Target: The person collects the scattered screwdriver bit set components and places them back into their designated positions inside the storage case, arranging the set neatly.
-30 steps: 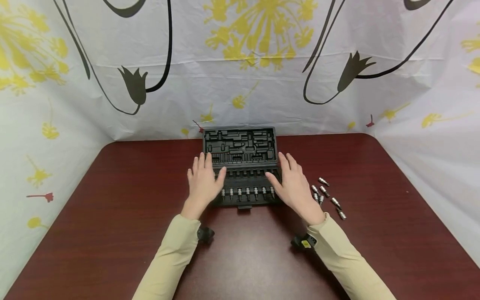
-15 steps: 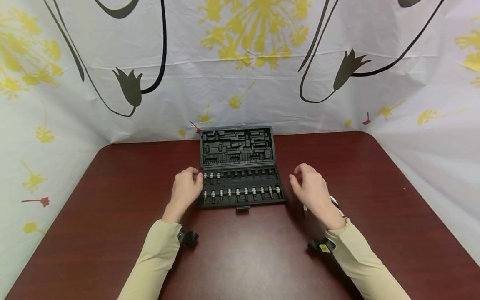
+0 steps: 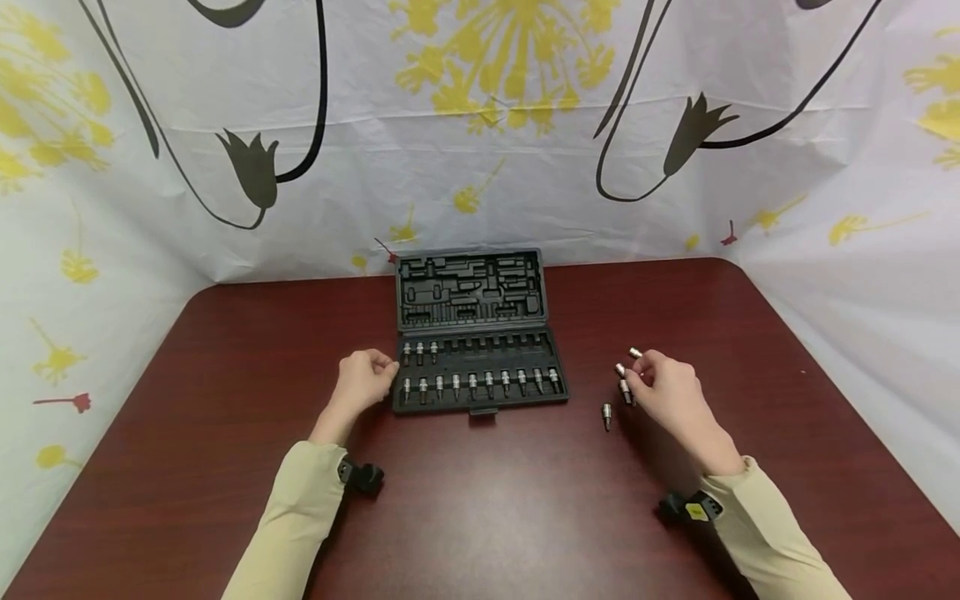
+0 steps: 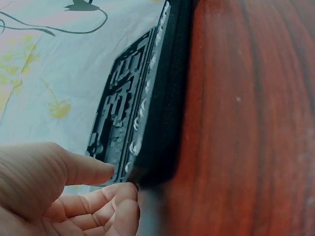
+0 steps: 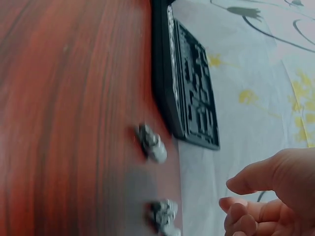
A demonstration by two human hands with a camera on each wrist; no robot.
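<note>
A black plastic socket case [image 3: 480,362] lies unfolded near the back of the table. Its front tray bears a row of silver bit sockets [image 3: 472,383] and a shorter row of three at the upper left. My left hand [image 3: 362,382] grips the left edge of the tray between thumb and bent fingers; the thumb [image 4: 91,169] shows on the inner side. Over the loose bit sockets [image 3: 626,390] to the right, my right hand [image 3: 671,396] hovers with thumb and forefinger apart. The right wrist view shows a gap between those fingertips [image 5: 238,186].
One bit socket [image 3: 607,416] lies apart from the others, nearer to me. The dark red table [image 3: 480,508] meets a white printed cloth [image 3: 337,225] right behind the lid. My right hand hides part of the loose group.
From above the case, both hands have spread apart: the left has come down to the tray's left edge, the right has gone right to the loose bit sockets. The rows in the tray are now uncovered.
</note>
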